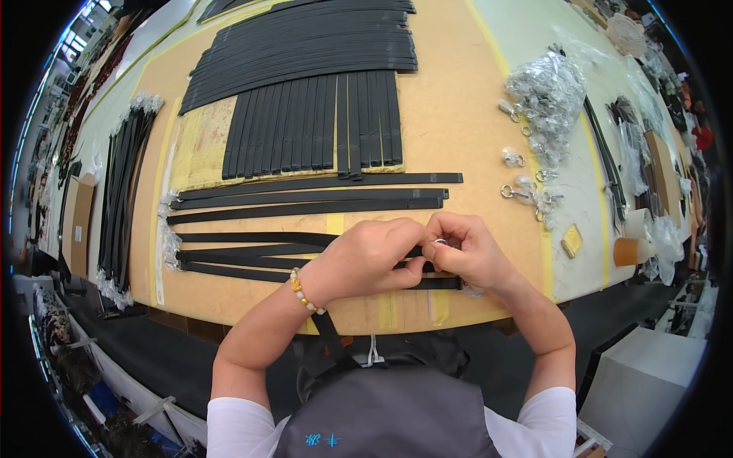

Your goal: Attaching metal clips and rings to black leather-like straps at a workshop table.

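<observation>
My left hand (370,259) and my right hand (469,248) meet above the near part of the table, fingers pinched together. Between them is the end of a black strap (328,332), whose other part hangs over the table edge below my left wrist. A small silvery metal piece (439,241) shows at my right fingertips; its full shape is hidden. Beneath and left of my hands lie several black straps (244,237) with plastic-wrapped left ends. Just beyond are more straps (321,204) laid side by side.
Short black straps (282,130) lie in a row beyond, with long ones (305,53) behind. At the right are plastic-wrapped metal clasps (546,88), several loose clasps (527,191), a yellow block (571,240) and an orange cup (630,250). A strap bundle (126,191) lies left.
</observation>
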Demonstrator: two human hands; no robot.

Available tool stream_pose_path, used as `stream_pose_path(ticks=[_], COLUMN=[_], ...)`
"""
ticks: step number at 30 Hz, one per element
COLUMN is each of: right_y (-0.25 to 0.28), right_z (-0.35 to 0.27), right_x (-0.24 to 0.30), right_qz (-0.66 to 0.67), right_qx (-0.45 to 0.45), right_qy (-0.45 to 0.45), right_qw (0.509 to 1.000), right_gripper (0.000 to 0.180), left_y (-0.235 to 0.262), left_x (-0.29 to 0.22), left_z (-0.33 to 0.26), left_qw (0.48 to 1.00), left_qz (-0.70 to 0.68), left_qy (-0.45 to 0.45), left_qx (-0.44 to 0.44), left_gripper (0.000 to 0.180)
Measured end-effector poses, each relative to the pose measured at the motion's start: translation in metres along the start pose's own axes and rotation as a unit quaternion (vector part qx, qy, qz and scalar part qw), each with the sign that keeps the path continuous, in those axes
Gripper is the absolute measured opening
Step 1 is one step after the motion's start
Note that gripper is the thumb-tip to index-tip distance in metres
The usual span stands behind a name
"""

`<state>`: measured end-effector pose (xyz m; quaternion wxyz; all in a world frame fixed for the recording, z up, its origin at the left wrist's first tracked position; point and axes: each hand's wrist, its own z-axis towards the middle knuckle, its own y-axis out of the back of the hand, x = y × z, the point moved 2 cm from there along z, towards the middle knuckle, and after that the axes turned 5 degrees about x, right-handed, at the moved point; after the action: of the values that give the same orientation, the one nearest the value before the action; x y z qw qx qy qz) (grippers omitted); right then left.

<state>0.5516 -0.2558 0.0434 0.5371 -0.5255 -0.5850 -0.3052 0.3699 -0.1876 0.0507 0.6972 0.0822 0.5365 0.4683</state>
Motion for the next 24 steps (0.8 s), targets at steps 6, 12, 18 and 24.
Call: stream_pose_path(ticks=[6,12,18,24], right_y=[0.006,-0.002,0.000,0.016], right_z=[0.000,-0.001,-0.008,-0.009], right_x=[0.006,0.000,0.008,0.007], right_qz=[-0.127,-0.114,-0.152,-0.269], right_qx=[0.071,0.062,0.045,0.047], right_qy=[0.020,0.113,0.122,0.123], right_qw=[0.989,0.985,0.980,0.954], right_gripper=[0.025,0.028,0.030,0.031], left_y=[0.006,0.007,0.010,0.012], left_x=[-0.007,-0.013,-0.012,-0.015], left_z=[0.004,0.002,0.002,0.006], left_qw=[1.000,0.985,0.968,0.958], left_qz=[-0.014,-0.113,-0.187,-0.199], left_qy=[0.027,0.122,0.153,0.183], left_qx=[-0.008,0.037,0.063,0.098], left_gripper=[0.022,0.027,0.025,0.021])
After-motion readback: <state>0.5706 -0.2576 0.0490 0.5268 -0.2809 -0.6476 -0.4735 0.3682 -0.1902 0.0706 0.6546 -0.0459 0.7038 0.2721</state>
